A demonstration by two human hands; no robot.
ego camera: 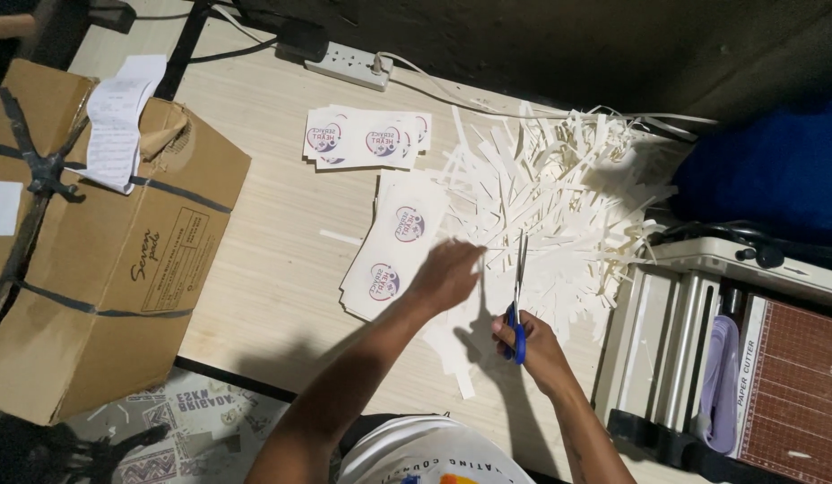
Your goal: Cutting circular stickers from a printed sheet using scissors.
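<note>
We are cutting printed paper with scissors (518, 296) on a pale wooden table (273, 260). Our right hand (533, 345) is gripping the blue handles with fingers curled through the loops, and the blades are pointing away from us and standing slightly parted. Our left hand (447, 273) is blurred, fingers drawn together over a strip of paper just left of the blades — whether it is pinching the strip or only pressing it we cannot tell.

Under that hand a stack of sheets (394, 246) with round logos is lying, and a second stack of cards (367, 139) is sitting farther back. The offcuts (559, 179) are heaping up to the right, touching the blade tips.

To cut well here, we judge, we should be holding the paper taut close beside the blades, keeping our fingertips clear of the edge — and following the margin of the logo, not the scraps.
</note>
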